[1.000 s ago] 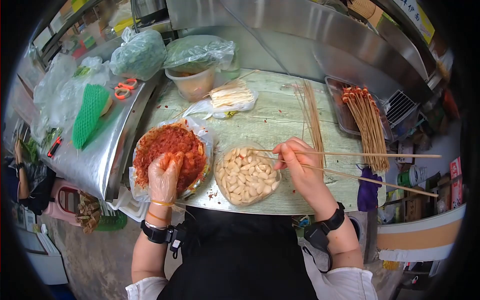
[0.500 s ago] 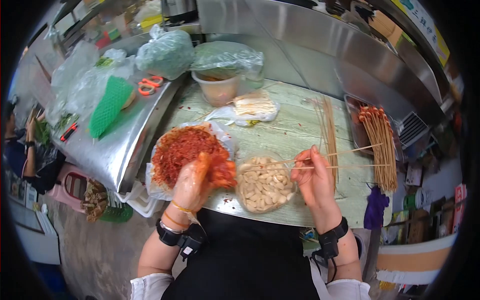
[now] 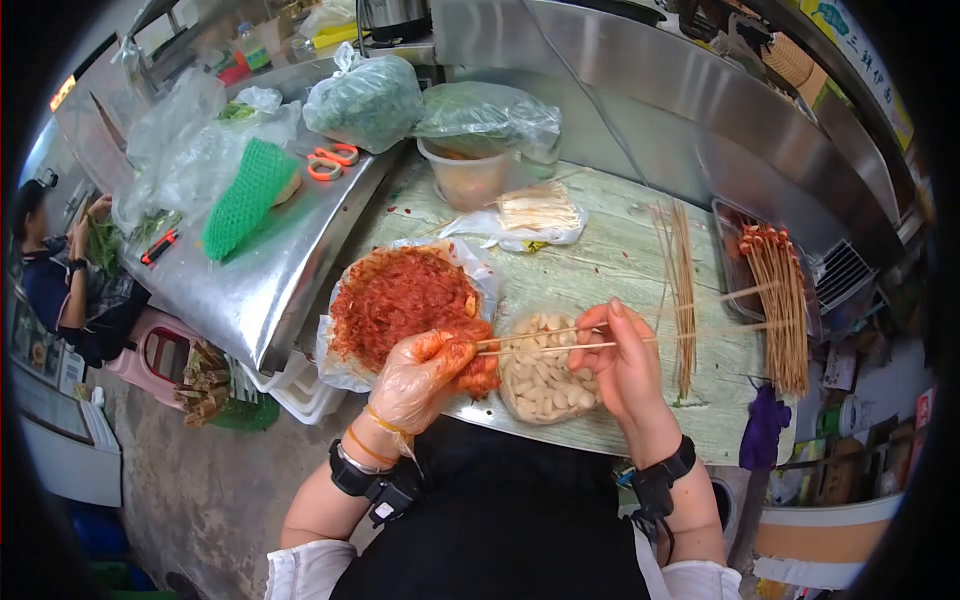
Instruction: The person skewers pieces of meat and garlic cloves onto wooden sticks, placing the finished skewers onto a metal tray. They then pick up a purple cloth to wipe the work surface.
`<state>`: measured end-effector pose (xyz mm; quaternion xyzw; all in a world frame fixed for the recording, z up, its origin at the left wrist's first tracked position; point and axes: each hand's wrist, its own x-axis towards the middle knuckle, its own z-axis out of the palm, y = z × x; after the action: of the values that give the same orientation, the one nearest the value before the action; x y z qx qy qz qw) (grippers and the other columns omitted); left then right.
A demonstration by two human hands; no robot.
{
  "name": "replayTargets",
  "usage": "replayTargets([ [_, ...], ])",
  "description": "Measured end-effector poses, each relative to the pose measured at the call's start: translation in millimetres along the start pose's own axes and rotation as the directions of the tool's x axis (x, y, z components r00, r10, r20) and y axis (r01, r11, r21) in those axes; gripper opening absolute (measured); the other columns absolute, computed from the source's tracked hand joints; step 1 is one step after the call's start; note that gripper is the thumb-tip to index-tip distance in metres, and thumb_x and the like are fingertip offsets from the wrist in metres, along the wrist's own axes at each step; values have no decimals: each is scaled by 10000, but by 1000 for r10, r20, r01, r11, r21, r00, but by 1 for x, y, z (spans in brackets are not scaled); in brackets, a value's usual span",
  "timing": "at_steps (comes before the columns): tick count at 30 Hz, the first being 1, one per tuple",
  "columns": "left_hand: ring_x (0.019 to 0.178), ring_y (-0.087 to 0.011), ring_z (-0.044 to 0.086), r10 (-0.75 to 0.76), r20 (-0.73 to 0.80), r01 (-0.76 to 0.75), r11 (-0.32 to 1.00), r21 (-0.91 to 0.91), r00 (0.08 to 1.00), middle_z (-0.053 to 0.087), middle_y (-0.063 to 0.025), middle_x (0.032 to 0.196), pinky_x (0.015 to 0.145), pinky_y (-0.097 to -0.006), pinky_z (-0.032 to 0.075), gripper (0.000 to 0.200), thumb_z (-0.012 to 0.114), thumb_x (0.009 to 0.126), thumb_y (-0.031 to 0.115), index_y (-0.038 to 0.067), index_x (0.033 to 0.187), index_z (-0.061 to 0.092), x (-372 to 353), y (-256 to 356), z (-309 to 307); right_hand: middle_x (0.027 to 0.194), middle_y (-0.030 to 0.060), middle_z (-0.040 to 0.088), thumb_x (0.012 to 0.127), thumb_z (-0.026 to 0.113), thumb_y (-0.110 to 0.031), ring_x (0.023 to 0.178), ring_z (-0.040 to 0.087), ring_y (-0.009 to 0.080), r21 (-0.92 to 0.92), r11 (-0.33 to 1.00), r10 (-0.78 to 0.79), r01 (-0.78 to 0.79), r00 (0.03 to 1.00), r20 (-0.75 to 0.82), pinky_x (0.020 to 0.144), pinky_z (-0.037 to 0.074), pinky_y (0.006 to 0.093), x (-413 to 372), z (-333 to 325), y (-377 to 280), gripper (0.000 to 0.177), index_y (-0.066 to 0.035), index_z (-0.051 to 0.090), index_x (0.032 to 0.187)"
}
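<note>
My left hand (image 3: 418, 378), in a clear plastic glove smeared red, is closed around a clump of red chili-coated food (image 3: 478, 372). Two thin bamboo skewers (image 3: 545, 349) run from that clump to my right hand (image 3: 625, 365), which is bare and pinches them between thumb and fingers. Their left tips meet the red food; whether they pierce it is hidden. Just beyond my left hand lies a heap of red chili mix (image 3: 400, 300) in a plastic-lined bowl. Beneath the skewers stands a clear tub of peeled garlic cloves (image 3: 545, 390).
Loose skewers (image 3: 683, 300) lie on the table's right side. A tray (image 3: 738, 290) beyond holds finished-looking red-tipped skewers (image 3: 775, 300). Behind are white sticks (image 3: 540, 207) and a plastic tub (image 3: 470, 180). Orange scissors (image 3: 332, 160) rest on the metal counter (image 3: 300, 235). Another person (image 3: 60, 260) is at far left.
My gloved left hand has turned and lowered, bringing the red clump against the skewers' left ends. My right hand still pinches both skewers. The whole view has shifted slightly.
</note>
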<state>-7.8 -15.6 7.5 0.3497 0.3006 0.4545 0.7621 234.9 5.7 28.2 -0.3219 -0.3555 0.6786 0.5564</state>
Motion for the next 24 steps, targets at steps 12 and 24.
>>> replayTargets([
  [12,1093,-260,553,289,-219,-356,846,-398,932,558,-172,1181,938,-410,465,362,543,924,172,-44,1211,500,16,-18,5,789,97,569,969,434,-220,681,610,179,-523,626,-506,579,812,292,657,481,293,-25,19,7,291,-7,574,828],
  [24,1037,-241,578,277,-286,-387,789,-478,917,605,-151,1079,944,-447,459,303,519,932,135,-42,1177,513,21,-24,10,822,115,612,883,548,-134,674,594,232,-545,276,-561,791,594,577,574,471,299,-21,28,10,131,-35,631,866],
])
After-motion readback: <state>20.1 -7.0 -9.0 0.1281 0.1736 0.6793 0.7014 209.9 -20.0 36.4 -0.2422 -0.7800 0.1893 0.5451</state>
